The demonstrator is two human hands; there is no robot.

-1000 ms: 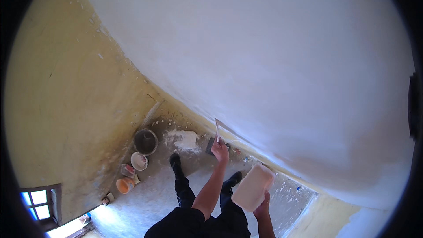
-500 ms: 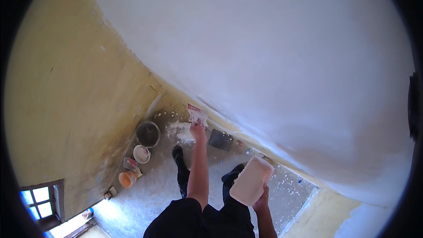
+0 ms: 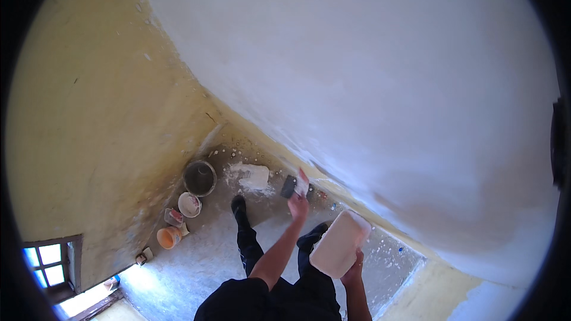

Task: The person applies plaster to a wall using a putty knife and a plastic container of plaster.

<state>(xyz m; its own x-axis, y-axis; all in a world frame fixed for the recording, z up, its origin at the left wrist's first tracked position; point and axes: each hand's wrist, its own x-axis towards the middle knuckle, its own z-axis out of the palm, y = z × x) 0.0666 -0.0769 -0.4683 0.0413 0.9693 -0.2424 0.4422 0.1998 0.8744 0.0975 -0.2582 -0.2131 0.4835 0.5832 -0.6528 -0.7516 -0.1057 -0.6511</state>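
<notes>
My left hand point(image 3: 298, 204) is closed on a wide putty knife point(image 3: 302, 182) with a reddish, white-smeared blade, blurred, raised over the lower part of the white-coated wall point(image 3: 386, 95) near a strip of yellow. Whether the blade touches the wall I cannot tell. My right hand point(image 3: 355, 264) grips a pale, rounded rectangular board point(image 3: 339, 244), held at its right side, with a light smear along one end. Below, my dark-shoed feet point(image 3: 238, 210) stand on the grey floor.
A grey bucket point(image 3: 200, 178), a white tub point(image 3: 189, 204), a reddish container point(image 3: 173, 217) and an orange bucket point(image 3: 169, 238) line the yellow wall point(image 3: 89, 131). A white-smeared slab point(image 3: 254, 176) and a dark slab point(image 3: 288, 186) lie in the corner. A window point(image 3: 50, 261) is lower left.
My left hand with the knife swung left and up half a second ago and has since moved right and slightly down. The board in my right hand has shifted little.
</notes>
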